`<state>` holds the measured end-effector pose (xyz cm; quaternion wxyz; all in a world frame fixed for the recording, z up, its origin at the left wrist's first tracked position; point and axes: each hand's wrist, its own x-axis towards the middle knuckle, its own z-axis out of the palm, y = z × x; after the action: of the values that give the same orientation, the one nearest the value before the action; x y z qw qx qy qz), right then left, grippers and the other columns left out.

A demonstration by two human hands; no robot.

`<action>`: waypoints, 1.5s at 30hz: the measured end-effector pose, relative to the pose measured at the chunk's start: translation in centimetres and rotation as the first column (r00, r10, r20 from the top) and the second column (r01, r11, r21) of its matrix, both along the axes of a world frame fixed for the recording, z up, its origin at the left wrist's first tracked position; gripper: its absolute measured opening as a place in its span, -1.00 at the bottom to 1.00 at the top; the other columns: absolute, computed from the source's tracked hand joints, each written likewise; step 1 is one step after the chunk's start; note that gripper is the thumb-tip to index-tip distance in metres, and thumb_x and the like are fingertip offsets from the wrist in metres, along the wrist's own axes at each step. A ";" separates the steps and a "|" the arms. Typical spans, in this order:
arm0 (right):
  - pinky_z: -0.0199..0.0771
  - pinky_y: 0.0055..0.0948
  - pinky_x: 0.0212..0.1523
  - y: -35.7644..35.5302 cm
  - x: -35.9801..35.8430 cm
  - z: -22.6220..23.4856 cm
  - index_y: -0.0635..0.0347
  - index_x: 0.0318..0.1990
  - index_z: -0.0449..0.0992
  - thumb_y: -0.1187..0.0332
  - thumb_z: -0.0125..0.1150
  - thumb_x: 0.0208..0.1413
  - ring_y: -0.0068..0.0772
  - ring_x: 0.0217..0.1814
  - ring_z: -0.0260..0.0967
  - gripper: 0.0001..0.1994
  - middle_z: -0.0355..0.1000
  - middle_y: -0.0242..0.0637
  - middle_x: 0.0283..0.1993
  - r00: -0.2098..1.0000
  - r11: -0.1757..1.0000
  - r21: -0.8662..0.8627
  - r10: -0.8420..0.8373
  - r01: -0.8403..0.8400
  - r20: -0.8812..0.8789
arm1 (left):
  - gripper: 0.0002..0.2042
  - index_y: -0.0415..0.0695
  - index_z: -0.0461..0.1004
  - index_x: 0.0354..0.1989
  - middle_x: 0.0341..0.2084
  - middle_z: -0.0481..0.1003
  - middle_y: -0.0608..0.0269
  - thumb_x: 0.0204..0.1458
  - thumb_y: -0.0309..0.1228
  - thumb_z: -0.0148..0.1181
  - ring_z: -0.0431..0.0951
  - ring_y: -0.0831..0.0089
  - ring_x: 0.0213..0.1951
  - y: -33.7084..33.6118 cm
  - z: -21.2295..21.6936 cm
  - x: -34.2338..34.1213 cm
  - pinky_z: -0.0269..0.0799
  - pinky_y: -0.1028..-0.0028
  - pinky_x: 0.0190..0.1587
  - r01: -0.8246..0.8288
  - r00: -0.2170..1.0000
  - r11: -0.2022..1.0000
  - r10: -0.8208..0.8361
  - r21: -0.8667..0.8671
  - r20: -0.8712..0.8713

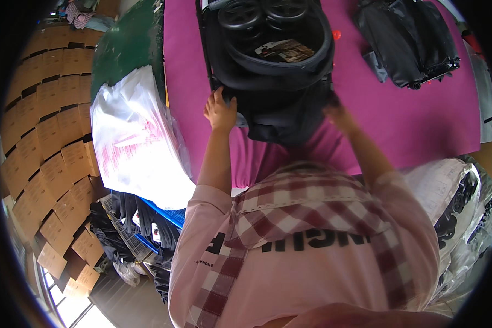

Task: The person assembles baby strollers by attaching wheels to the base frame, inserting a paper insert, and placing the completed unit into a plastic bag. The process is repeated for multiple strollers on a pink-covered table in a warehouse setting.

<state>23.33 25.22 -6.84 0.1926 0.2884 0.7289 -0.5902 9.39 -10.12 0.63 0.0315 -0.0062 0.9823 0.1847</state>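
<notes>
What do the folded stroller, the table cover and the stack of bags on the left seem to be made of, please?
Folded stroller: looks like matte black woven fabric that sags and creases, with smooth hard wheels, probably plastic or rubber. Table cover: flat, dull magenta sheet, perhaps felt or foam. Stack of bags: thin, glossy white plastic film, wrinkled.

Bright daylight, soft focus (fisheye-bent, dark rim).
</notes>
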 end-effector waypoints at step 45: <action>0.33 -0.18 0.15 -6.4 -0.9 12.6 0.16 0.17 0.31 0.42 0.42 -0.25 0.02 0.19 0.27 -0.30 0.32 -0.09 0.15 0.855 0.603 0.797 0.417 -0.005 -0.310 | -0.52 -0.20 0.44 -0.03 -0.03 0.44 0.05 -0.23 -0.52 0.37 0.46 0.05 0.01 -6.9 4.4 -0.5 0.37 0.20 0.10 0.506 0.795 0.863 -0.467 -0.002 -0.387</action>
<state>22.48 18.82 5.75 -0.0605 0.1003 0.9630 -0.2427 8.85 -17.01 4.99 -0.1099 0.2837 0.9274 0.2177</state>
